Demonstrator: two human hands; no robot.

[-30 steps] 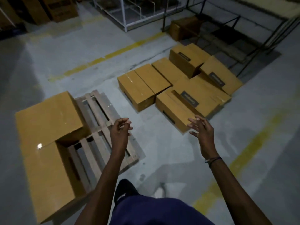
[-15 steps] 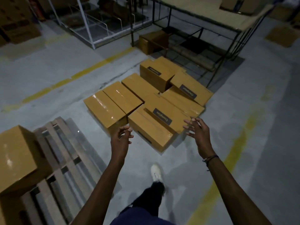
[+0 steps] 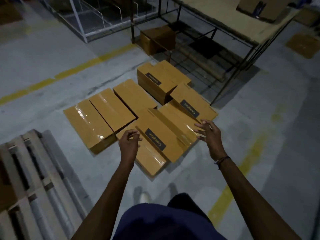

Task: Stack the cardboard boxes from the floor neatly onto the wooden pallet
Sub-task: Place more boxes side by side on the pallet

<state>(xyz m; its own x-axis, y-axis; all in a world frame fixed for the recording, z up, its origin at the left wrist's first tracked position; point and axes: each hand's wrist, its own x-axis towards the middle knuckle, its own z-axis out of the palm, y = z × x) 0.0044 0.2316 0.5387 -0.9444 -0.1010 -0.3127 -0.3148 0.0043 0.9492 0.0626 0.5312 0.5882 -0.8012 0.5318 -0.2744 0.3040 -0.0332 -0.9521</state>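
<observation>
We have closed in: our left hand (image 3: 129, 142) and right hand (image 3: 210, 134), both released, now flank the labelled brown cardboard box (image 3: 166, 137).

"Crompton" reads in pale letters on a dark label on the nearest tilted box (image 3: 166, 135), the label running along its top face between the two hands. The same "Crompton" label sits on the box to the right (image 3: 194, 104), just beyond the right hand's fingertips. A third dark label shows on the far box (image 3: 162, 78), its word the same shape but too blurred to read for certain. The other cartons show no lettering.
</observation>
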